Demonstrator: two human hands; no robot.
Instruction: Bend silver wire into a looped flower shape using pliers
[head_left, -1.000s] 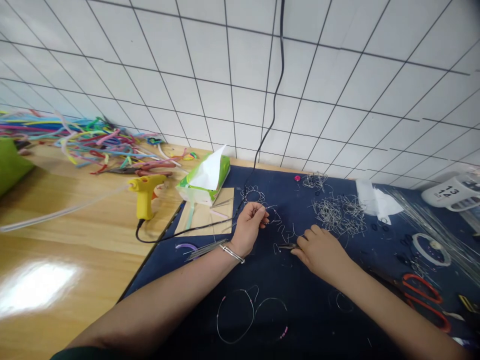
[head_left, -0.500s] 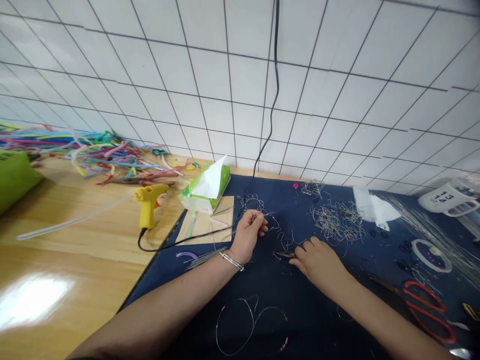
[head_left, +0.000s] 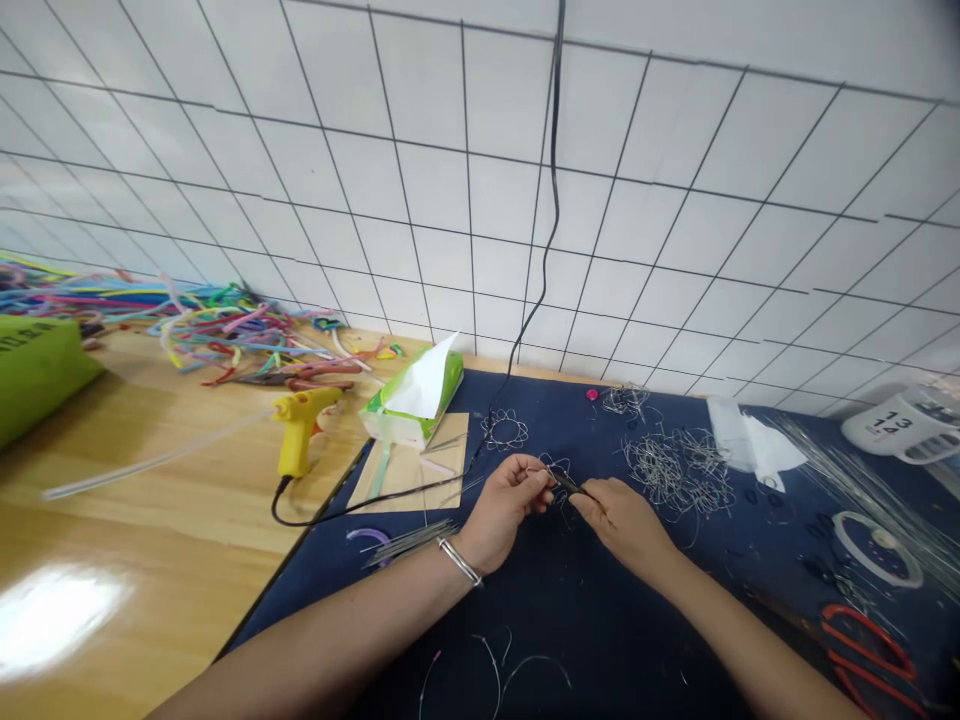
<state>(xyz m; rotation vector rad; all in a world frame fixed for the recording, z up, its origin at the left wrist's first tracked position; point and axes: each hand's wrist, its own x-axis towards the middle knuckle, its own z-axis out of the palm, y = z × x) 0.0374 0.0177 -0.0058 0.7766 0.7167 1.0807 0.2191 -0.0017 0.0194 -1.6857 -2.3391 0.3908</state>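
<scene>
Between finger and thumb my left hand [head_left: 514, 505] pinches a thin bent wire piece [head_left: 556, 464], whose loops show just past the fingertips. My right hand [head_left: 626, 522] is closed around small dark pliers [head_left: 568, 482]. The pliers' jaws meet the wire beside my left fingertips; the exact contact is too small to make out. Just behind my left hand lies a flower-shaped wire ring [head_left: 506, 430] on the dark blue mat [head_left: 517, 600]. Nearer to me, thin curved wires [head_left: 499, 675] with a pink bit rest on the mat.
A tangled wire heap [head_left: 679, 468] and a white mug [head_left: 896, 425] are at the right, with orange-handled scissors [head_left: 870, 645] nearer. At the left stand a yellow glue gun [head_left: 298, 430] and a tissue pack [head_left: 416, 400]. A black cable [head_left: 517, 345] runs down the tiled wall.
My right hand has brought the pliers up and left to the wire at my left fingertips. My hands are closer together. The view has tilted slightly upward.
</scene>
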